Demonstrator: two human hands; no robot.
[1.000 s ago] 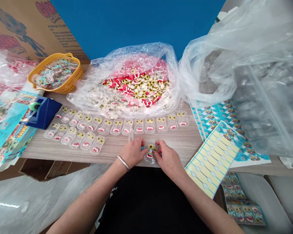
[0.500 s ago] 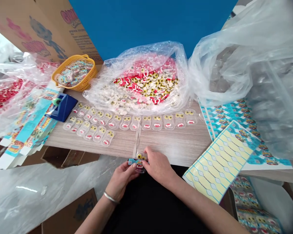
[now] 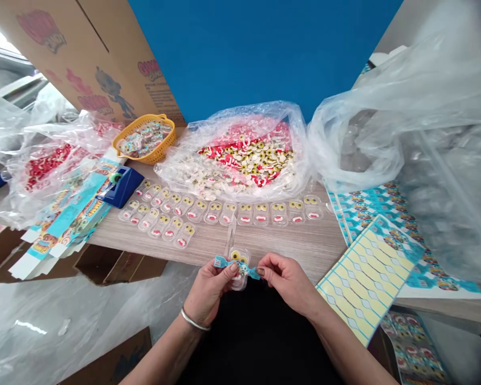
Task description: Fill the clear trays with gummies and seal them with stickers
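My left hand (image 3: 208,291), with a silver bangle at the wrist, holds a small clear plastic pack (image 3: 238,255) near the table's front edge. Two yellow eye candies and a red-and-white piece lie inside it. Across the pack runs a blue printed label (image 3: 246,269), my left thumb pressing on it. My right hand (image 3: 286,280) pinches the label's right end, just beside the pack. Behind my hands, clear packs (image 3: 245,214) with the same kind of candies lie in rows on the wooden table (image 3: 208,247).
A plastic bag of loose candies (image 3: 248,155) lies behind the rows. An orange basket (image 3: 160,152) and a blue tape dispenser (image 3: 122,187) stand at the left. Label sheets (image 3: 369,278) overhang the front edge at the right, near crumpled plastic bags (image 3: 356,133).
My right hand has moved right, off the pack and onto the label's end. The label now stretches out across the pack. The camera view has shifted a little.
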